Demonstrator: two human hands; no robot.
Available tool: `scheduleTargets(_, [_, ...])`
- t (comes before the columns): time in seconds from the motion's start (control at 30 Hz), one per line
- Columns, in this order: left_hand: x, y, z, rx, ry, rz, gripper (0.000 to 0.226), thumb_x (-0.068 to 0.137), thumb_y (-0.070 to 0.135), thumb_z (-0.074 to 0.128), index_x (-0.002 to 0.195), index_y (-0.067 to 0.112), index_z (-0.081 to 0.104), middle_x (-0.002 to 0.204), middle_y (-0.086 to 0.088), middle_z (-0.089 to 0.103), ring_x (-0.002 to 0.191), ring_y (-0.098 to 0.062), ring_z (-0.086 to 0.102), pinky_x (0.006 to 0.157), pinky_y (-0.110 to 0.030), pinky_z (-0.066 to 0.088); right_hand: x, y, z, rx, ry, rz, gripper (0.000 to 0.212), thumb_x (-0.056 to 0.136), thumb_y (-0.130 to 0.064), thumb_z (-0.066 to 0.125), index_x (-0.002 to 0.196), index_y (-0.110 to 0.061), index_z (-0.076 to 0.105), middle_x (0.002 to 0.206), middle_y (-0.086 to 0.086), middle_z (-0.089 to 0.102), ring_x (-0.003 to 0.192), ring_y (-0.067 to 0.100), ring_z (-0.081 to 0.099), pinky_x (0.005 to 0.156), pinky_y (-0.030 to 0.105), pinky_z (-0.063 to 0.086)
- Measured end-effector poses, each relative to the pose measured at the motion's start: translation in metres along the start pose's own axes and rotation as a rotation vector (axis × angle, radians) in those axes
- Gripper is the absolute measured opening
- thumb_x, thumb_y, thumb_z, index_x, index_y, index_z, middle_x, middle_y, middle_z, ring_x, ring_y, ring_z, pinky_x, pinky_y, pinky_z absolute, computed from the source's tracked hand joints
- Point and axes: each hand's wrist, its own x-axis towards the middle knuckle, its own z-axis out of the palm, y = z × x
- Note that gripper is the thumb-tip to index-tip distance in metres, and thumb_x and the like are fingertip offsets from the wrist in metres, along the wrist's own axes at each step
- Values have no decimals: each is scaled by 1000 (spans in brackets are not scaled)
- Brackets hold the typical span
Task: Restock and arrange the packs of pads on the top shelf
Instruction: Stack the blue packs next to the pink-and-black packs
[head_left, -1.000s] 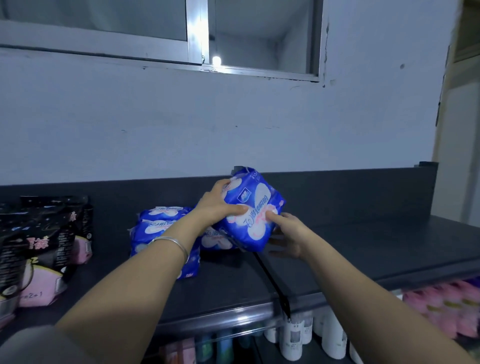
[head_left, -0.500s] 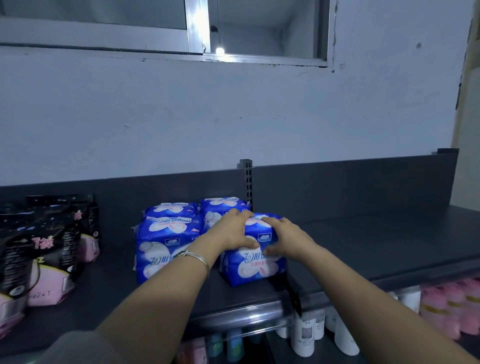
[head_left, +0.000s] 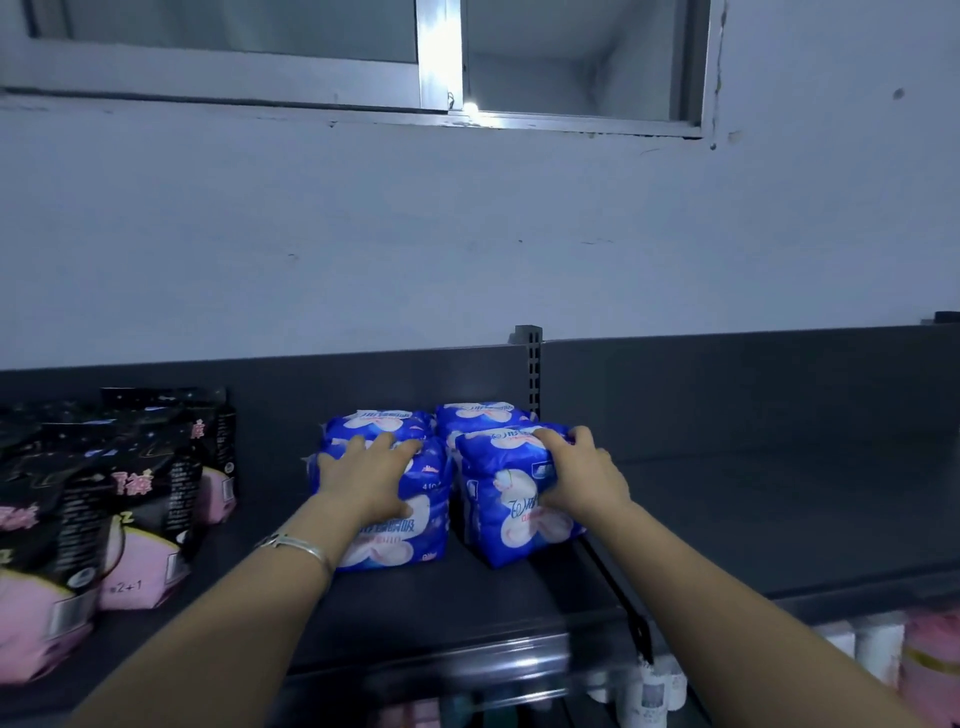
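Packs of pads: four blue packs stand two by two on the top shelf (head_left: 753, 519), at 7 o'clock from the slotted post (head_left: 530, 364).
Left hand (head_left: 363, 478): lies flat on the front-left pack (head_left: 410, 525), fingers spread and straight, pressing down.
Right hand (head_left: 582, 478): at the 3 o'clock side of the front-right pack (head_left: 514, 499), fingers curled over its top edge; the thumb is hidden.
Gap: a narrow dark slot shows between the two front packs; the front-right pack leans a little, with its bottom corner out toward 5 o'clock.
Rear packs (head_left: 483, 413): at 12 o'clock, touching the front pair.
Step in hand: likely squaring the front row.
Doing it well: hold the left pack steady, slide the right one toward 9 o'clock until the faces meet, then stand it upright.
Care: soft wrappers dent, so push with the palm, not the fingertips.
Neighbours: black-and-pink packs (head_left: 130, 493) at 9 o'clock, well apart.
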Motion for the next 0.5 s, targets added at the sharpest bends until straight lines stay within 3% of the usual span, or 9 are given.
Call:
scheduleTargets(0.17, [7,0,11,-48,36,-20,76,85,38,65,146,38,20,155,5,18,141,-29,15,104,-61,29,8,-6,0,-108,-36,128,80,80,-39,70,143,-40,21,142,2,30,131,34,32,98,52,33])
scheduleTargets(0.33, [11,9,13,-55,51,-33,74,85,35,65,145,36,21,154,1,19,142,-29,13,105,-64,26,10,-10,4,-112,-28,154,76,82,-35,68,142,-40,22,142,4,30,130,34,33,97,51,33])
scheduleTargets(0.5, [7,8,13,-37,71,-23,76,86,37,64,146,35,19,154,0,20,142,-30,14,106,-63,25,5,-8,2,-92,-49,132,86,77,-40,72,144,-40,17,148,6,19,133,36,28,100,53,30])
